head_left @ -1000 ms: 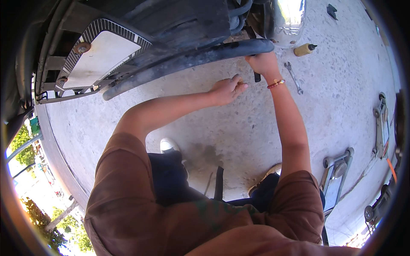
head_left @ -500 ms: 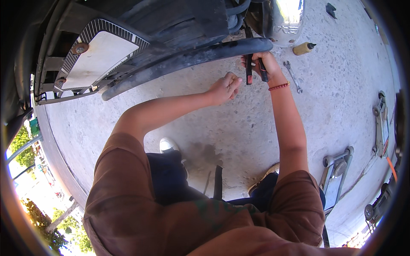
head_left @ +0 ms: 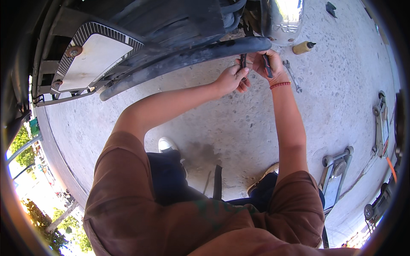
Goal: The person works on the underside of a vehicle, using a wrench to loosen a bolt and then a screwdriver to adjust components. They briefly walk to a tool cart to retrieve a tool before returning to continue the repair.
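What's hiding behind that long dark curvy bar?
Two black handles poke out below the bar, by the left hand and right hand. A dark panel shows beyond it. What the handles lead to there is covered.

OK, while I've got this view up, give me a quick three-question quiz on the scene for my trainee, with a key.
1. What does the left hand hold?
A) A rag
B) A hammer
C) A black handle

2. True or false: the wrench lies on the floor, to the right of the right hand.

3. Fill in: the red bracelet is on the person's ____ wrist.

Key: 1. C; 2. True; 3. right
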The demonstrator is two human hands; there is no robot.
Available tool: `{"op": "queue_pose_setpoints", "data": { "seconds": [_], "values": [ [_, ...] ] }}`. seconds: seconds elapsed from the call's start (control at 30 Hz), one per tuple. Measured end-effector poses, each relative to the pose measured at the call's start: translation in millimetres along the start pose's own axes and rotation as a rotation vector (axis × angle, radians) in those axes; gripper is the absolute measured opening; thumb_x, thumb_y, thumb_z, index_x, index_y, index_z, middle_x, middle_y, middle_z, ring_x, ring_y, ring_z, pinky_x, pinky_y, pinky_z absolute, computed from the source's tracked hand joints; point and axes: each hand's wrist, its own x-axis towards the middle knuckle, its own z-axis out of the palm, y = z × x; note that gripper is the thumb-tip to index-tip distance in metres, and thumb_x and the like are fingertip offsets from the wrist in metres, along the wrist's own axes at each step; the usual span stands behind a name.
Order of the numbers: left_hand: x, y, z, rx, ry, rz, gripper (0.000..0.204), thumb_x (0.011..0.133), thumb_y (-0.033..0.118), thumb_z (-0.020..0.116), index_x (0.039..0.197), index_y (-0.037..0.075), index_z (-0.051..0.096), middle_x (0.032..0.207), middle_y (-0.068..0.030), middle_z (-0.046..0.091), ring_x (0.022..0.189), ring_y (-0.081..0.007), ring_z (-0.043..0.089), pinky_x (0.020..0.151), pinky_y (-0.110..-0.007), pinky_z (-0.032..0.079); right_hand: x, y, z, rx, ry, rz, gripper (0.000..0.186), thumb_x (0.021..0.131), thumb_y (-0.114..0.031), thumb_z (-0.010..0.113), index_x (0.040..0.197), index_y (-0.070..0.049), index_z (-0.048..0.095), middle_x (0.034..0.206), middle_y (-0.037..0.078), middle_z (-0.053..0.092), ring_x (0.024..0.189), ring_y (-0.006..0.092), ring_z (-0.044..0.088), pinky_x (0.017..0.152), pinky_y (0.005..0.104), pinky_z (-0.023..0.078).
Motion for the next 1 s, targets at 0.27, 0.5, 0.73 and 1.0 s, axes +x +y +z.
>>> {"op": "queue_pose_setpoints", "data": {
  "seconds": [0.27, 0.5, 0.73, 1.0],
  "values": [
    [-9.2, -0.1, 1.5, 0.022, 0.0, 0.005, 0.037, 0.102, 0.032, 0.042, 0.131, 0.009, 0.047, 0.078, -0.0056, 0.059, 0.059, -0.0091, 0.058, 0.054, -0.024, 0.05, -5.6, 1.7, -0.3, 0.021, -0.143, 0.062, 0.053, 0.071, -0.007, 0.05, 0.121, 0.011, 0.052, 0.128, 0.029, 0.053, 0.126, 0.0411, 0.046, 0.111, 0.0532, 0.031],
    [-8.4, 10.1, 6.1, 0.012, 0.015, -0.017, 0.031, 0.103, 0.034, 0.041, 0.108, 0.005, 0.049, 0.078, -0.0063, 0.06, 0.058, -0.0091, 0.057, 0.054, -0.025, 0.05, -5.1, -1.5, -1.5, 0.032, -0.055, 0.043, 0.058, 0.071, -0.012, 0.05, 0.123, 0.013, 0.049, 0.128, 0.031, 0.051, 0.125, 0.0439, 0.046, 0.109, 0.0554, 0.033],
    [-8.5, 9.2, 3.6, -0.014, 0.024, -0.03, 0.03, 0.102, 0.035, 0.043, 0.098, 0.006, 0.047, 0.077, -0.0072, 0.06, 0.056, -0.0103, 0.057, 0.053, -0.025, 0.049, -5.3, 0.3, -4.2, 0.117, -0.158, 0.057, 0.058, 0.07, -0.011, 0.049, 0.12, 0.018, 0.047, 0.129, 0.033, 0.049, 0.127, 0.0465, 0.043, 0.11, 0.0546, 0.032],
    [-9.1, 16.1, 10.3, -0.019, 0.02, -0.062, 0.03, 0.102, 0.035, 0.044, 0.099, 0.005, 0.048, 0.075, -0.0074, 0.061, 0.055, -0.0104, 0.057, 0.051, -0.025, 0.048, -2.4, -1.4, -15.6, 0.076, -0.168, 0.062, 0.064, 0.071, -0.016, 0.048, 0.125, 0.018, 0.045, 0.134, 0.034, 0.045, 0.128, 0.0459, 0.042, 0.111, 0.0556, 0.03]
  ]
}}
